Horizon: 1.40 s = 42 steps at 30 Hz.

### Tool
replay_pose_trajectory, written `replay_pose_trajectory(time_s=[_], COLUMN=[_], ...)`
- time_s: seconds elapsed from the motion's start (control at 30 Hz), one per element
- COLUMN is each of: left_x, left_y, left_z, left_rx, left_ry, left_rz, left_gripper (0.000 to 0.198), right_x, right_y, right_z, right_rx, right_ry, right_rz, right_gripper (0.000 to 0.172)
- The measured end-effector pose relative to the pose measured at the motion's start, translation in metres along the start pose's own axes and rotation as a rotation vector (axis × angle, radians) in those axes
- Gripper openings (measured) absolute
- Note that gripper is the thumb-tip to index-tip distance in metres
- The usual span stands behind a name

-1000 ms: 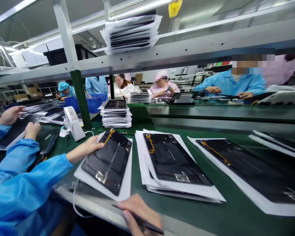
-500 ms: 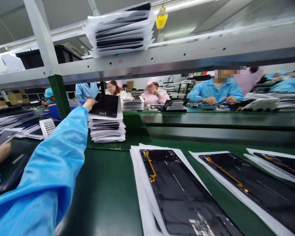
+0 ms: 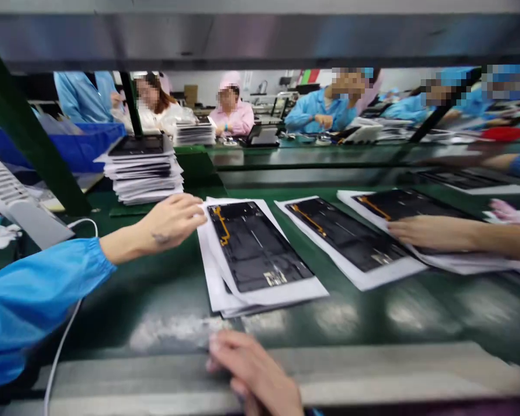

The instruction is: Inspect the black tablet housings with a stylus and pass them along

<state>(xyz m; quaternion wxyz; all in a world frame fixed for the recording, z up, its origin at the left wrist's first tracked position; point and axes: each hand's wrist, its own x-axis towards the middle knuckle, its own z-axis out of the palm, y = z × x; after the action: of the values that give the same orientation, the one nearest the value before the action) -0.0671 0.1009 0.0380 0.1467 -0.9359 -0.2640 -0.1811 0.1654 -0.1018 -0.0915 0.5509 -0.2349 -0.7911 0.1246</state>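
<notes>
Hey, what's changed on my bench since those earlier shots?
The panel you held has moved away onto the stack; your left hand has let go and come right, to the corner of the paper under the next panel. A co-worker's hand has reached over another panel at right. Whether your right hand still has its tool, I can't tell. The fan and next panel stayed put.

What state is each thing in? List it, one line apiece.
Left panel, flat on white paper
Left hand, extended near that panel's corner, contact unclear
Right hand, fingers bent, blurred, grip unclear
Middle panel, lying flat
Stack, piled, edges uneven
Fan, running or off unclear
</notes>
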Motion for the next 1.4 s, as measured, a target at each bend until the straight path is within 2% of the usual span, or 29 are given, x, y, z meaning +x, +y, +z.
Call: replay_pose_trajectory(time_s=[0.07, 0.13, 0.17, 0.23, 0.33, 0.43, 0.53, 0.63, 0.73, 0.83, 1.0, 1.17, 1.27, 1.4], left_x=[-0.013, -0.022, -0.024, -0.025, -0.021, -0.02, -0.022, -0.02, -0.012, -0.005, -0.011, -0.02, -0.025, -0.04], left_y=[0.037, 0.062, 0.071, 0.085, 0.098, 0.1, 0.09, 0.082, 0.084, 0.095, 0.106, 0.104, 0.1, 0.103], left_z=[0.006, 0.007, 0.007, 0.009, 0.014, 0.023, 0.031, 0.037, 0.038, 0.032, 0.027, 0.028, 0.025, 0.013], left_rx=[0.134, 0.154, 0.131, -0.004, -0.349, -0.54, -0.677, -0.922, -1.187, -1.419, -1.669, -1.725, -1.738, -1.76], left_ry=[0.012, 0.021, -0.006, -0.115, -0.248, -0.207, -0.136, -0.153, -0.171, -0.11, -0.032, 0.025, 0.049, 0.03], left_rz=[0.244, 0.309, 0.309, 0.229, -0.096, -0.339, -0.522, -0.7, -0.81, -0.912, -1.108, -1.202, -1.201, -1.183], left_gripper=[0.024, 0.024, 0.025, 0.028, 0.021, 0.006, 0.015, 0.03, 0.036, 0.031, 0.023, 0.031, 0.029, 0.025], right_x=[0.019, 0.04, 0.049, 0.066, 0.081, 0.087, 0.089, 0.09, 0.09, 0.086, 0.072, 0.069, 0.076, 0.088], right_y=[0.005, 0.015, 0.02, 0.031, 0.042, 0.046, 0.047, 0.049, 0.052, 0.055, 0.051, 0.045, 0.044, 0.035], right_z=[-0.03, -0.058, -0.069, -0.082, -0.085, -0.082, -0.082, -0.082, -0.079, -0.075, -0.071, -0.074, -0.079, -0.08], right_rx=[-0.182, -0.443, -0.566, -0.665, -0.64, -0.615, -0.576, -0.531, -0.515, -0.521, -0.552, -0.566, -0.577, -0.537], right_ry=[-0.081, -0.133, -0.197, -0.365, -0.542, -0.539, -0.472, -0.422, -0.414, -0.424, -0.464, -0.544, -0.545, -0.455], right_rz=[0.095, 0.09, 0.076, 0.074, 0.077, 0.072, 0.106, 0.134, 0.133, 0.119, 0.071, -0.011, -0.058, -0.065], right_gripper=[0.048, 0.057, 0.055, 0.047, 0.037, 0.035, 0.037, 0.037, 0.036, 0.037, 0.038, 0.021, 0.026, 0.034])
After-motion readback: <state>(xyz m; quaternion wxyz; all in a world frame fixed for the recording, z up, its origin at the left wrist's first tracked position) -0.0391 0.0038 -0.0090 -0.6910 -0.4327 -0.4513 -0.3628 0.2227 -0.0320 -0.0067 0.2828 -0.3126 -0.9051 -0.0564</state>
